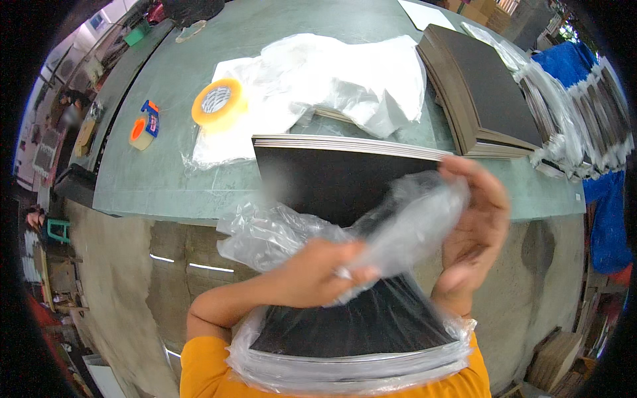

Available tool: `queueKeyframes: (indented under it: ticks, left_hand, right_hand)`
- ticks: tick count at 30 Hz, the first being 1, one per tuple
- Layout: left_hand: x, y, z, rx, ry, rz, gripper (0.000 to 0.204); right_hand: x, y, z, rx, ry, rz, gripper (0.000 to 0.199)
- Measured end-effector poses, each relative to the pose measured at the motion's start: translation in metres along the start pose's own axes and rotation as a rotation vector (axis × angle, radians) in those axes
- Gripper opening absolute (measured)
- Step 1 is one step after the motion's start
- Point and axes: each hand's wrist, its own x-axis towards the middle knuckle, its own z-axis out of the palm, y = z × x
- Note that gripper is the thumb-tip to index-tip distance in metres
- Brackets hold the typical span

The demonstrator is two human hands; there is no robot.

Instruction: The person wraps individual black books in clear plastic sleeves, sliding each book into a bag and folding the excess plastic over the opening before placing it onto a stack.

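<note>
At the near edge of the green table [166, 179], a stack of black boards [332, 176] sits partly off the tabletop, reaching toward the person. Near end of stack is inside a clear plastic bag [405, 229], bag bunched up over the middle. Left hand [318, 272] closed, pinching a fold of the bag from the top. Right hand [474, 225] curled round the bag's right side, fingers [464, 169] hooked over the upper edge, gripping plastic. Bag's lower part wraps the board ends against the person's orange shirt [202, 371].

On the table behind: crumpled white plastic sheets [332, 79], touching the far edge of the stack. Roll of tan packing tape [219, 103] lies on those sheets, left side. Orange-and-blue tape dispenser [144, 126] further left, apart from the roll. Second stack of dark boards [481, 93] to the right, unwrapped. Row of bagged board bundles [584, 126] at far right, next to blue cloth [570, 63].
</note>
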Motion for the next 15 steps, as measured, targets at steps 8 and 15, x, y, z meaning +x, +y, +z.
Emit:
queueKeyframes:
  ticks: [8,15]
  left_hand:
    - [0.016,-0.003,-0.021,-0.449,0.135,-0.092,0.035]
    - [0.010,-0.021,-0.039,-0.517,-0.245,-0.065,0.029]
  right_hand:
    - [-0.018,0.028,-0.016,0.461,-0.501,0.730,0.021]
    - [-0.015,0.033,-0.028,1.122,-0.536,0.396,0.023]
